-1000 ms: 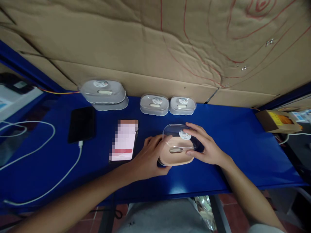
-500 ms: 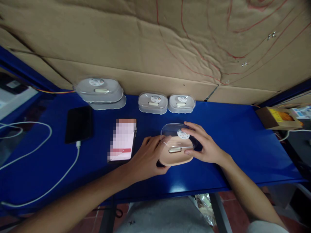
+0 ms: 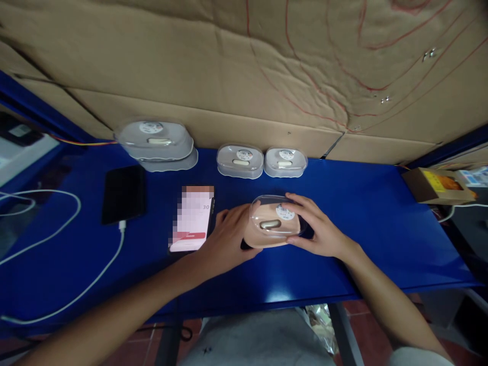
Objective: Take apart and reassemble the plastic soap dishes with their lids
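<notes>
1. Evidently the grip is shared out. The left hand (image 3: 229, 236) wraps the near-left side of a peach-coloured oval box (image 3: 263, 241), thumb at the front and fingers farther back, which likely steadies it from one end.
2. The right hand (image 3: 320, 226) grasps the other end of a clear domed plastic lid (image 3: 263, 211), thumb at its front edge and fingertips over the top, near a round white sticker (image 3: 282, 211). Holding it by the rim end probably lets the lid be guided without covering its middle.
3. Box and lid are over the blue tabletop (image 3: 366, 218), right in front of the person, where both hands reach comfortably. Peach shows below the lid's front edge; whether the lid is fully seated, I cannot tell.
4. Against the brown cardboard backing (image 3: 183, 76) sit two grey oval boxes with clear lids (image 3: 241, 168) side by side, and a stack of grey oval boxes (image 3: 156, 147) to their left; keeping them at the back presumably frees the front.
5. A phone with a lit pinkish screen (image 3: 194, 218) lies just left of the left hand, face up, seemingly for easy reading. Farther left lies a black flat device (image 3: 124, 194), its white cable (image 3: 114, 267) plugged in at the near end.
</notes>
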`<state>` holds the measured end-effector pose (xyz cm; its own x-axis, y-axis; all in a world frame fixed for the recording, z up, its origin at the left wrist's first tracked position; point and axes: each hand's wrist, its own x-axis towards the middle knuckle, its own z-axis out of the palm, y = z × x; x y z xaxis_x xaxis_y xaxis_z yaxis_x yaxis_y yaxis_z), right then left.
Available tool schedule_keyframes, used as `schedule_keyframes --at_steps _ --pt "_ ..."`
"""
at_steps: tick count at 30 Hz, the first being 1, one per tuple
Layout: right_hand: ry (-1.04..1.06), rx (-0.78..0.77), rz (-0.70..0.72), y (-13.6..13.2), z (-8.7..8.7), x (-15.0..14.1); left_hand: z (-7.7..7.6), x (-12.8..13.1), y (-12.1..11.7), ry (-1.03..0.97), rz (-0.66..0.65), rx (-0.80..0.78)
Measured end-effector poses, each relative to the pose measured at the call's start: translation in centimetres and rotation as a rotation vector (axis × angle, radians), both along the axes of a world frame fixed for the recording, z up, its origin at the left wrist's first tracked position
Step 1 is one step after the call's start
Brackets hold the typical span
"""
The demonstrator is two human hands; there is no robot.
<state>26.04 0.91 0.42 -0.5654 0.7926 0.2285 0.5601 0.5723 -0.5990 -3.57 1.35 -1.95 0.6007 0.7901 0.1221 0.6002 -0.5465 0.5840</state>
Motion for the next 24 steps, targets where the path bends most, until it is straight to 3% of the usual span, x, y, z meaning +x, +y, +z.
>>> schedule_keyframes --at_steps 5,14,24 --pt "-0.024 -0.025 -0.003 -0.06 0.17 0.02 -0.07 0.08 -0.04 -0.028 0.037 0.020" --pt "-0.041 -0.084 0.018 0.05 0.28 0.26 -0.41 0.31 0.16 -0.055 -0.007 0.029" --pt "-0.034 -0.087 0.013 0.26 -0.12 0.26 -0.44 0.09 0.30 -0.097 0.037 -0.054"
